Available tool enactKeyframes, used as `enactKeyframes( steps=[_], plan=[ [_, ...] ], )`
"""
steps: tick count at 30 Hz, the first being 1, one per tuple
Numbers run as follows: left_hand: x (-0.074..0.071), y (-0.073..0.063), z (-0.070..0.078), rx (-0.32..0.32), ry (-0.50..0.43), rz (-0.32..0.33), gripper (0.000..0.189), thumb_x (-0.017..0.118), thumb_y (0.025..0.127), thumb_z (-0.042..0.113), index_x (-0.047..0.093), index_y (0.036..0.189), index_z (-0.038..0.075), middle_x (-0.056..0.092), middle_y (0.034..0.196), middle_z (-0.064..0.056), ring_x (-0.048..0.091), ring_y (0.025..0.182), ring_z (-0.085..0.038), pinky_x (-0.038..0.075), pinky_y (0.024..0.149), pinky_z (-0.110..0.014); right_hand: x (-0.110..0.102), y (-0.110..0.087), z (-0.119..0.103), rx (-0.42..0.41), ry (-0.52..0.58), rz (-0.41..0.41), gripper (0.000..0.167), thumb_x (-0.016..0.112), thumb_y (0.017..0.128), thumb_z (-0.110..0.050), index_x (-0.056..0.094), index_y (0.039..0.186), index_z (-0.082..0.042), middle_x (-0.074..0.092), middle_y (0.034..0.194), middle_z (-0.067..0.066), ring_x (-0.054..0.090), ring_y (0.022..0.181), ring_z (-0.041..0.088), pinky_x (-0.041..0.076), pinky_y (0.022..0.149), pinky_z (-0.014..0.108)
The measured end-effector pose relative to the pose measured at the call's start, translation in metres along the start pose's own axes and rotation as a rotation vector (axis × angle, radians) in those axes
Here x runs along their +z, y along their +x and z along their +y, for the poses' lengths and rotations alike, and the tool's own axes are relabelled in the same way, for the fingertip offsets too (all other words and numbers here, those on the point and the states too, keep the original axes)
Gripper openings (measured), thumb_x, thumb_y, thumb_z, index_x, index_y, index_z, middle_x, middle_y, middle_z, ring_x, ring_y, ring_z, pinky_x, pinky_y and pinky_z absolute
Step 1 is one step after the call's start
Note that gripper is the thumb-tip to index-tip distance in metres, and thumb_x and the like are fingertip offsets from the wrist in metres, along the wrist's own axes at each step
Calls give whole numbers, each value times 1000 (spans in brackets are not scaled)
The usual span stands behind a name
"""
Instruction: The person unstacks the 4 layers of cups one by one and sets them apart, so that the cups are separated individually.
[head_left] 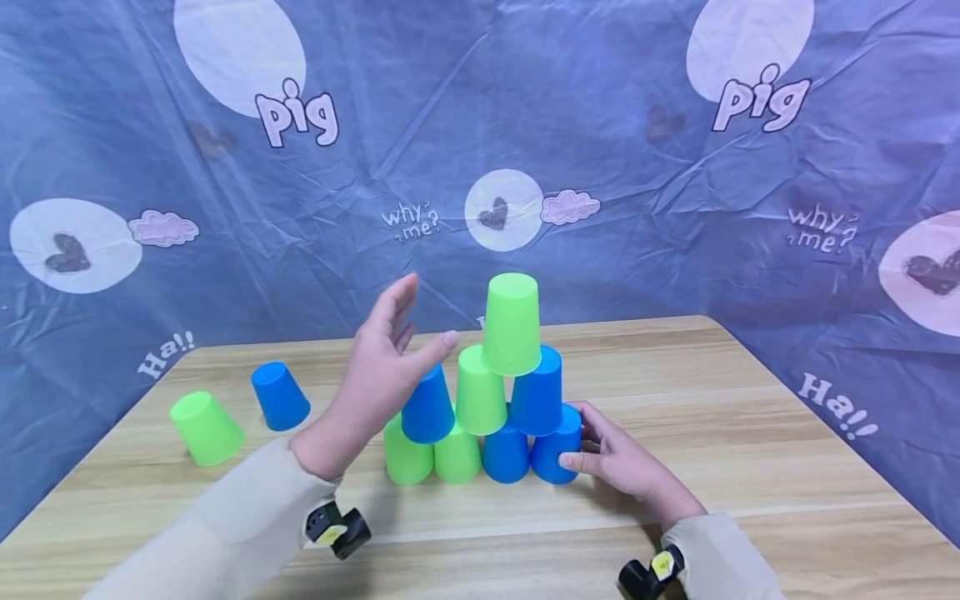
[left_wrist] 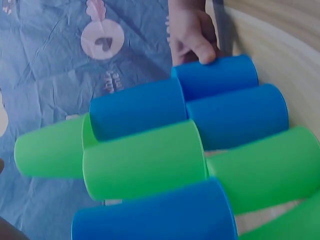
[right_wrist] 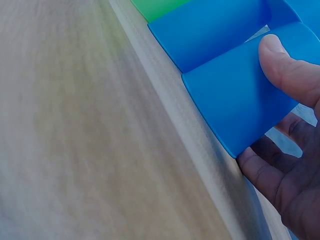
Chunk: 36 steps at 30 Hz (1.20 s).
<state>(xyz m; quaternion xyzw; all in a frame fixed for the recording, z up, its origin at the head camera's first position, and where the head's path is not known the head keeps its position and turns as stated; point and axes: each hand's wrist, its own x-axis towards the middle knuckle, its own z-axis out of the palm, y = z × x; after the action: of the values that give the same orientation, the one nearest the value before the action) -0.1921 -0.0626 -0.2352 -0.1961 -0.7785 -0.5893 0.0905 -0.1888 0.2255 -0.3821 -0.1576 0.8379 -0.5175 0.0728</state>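
Observation:
Upside-down plastic cups form a pyramid on the table. My right hand (head_left: pixel 618 458) holds the blue cup (right_wrist: pixel 235 95) at the bottom right end, thumb on its front and fingers round its far side. Beside it in the bottom row are another blue cup (head_left: pixel 506 457) and two green cups (head_left: pixel 457 458). The middle row has a left blue cup (head_left: pixel 429 412), a green cup (head_left: pixel 478 396) and a right blue cup (head_left: pixel 537 396). A green cup (head_left: pixel 512 325) tops the right-hand pair. My left hand (head_left: pixel 382 358), fingers extended and holding nothing, partly covers the left blue cup.
A green cup (head_left: pixel 207 429) and a blue cup (head_left: pixel 281 397) stand apart on the left of the wooden table (head_left: pixel 750 433). A blue printed cloth (head_left: pixel 420 108) hangs behind the table and along its sides.

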Motion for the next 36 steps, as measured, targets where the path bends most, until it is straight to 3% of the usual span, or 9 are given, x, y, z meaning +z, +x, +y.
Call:
enactKeyframes(
  steps=[11,17,36],
  plan=[
    [25,5,4,-39,-15,-70,86,69,83,27,14,149,16,16,154,2,16,141,-15,22,114,-37,-1,-1,-2,10,15,0,61,65,86,-25,33,137,-13,49,129,16,46,118,37,37,96,62],
    [36,10,2,-61,-41,-60,88,70,82,28,14,149,19,17,153,2,17,141,-15,22,114,-37,0,-1,0,27,21,8,60,65,86,-28,34,136,-16,50,128,14,46,117,36,37,96,62],
    [60,15,4,-21,-4,10,79,72,80,23,25,144,18,31,146,-4,34,133,-24,32,109,-45,1,0,2,23,49,1,60,65,86,-28,34,136,-18,49,131,14,44,121,39,35,97,64]
  ],
)
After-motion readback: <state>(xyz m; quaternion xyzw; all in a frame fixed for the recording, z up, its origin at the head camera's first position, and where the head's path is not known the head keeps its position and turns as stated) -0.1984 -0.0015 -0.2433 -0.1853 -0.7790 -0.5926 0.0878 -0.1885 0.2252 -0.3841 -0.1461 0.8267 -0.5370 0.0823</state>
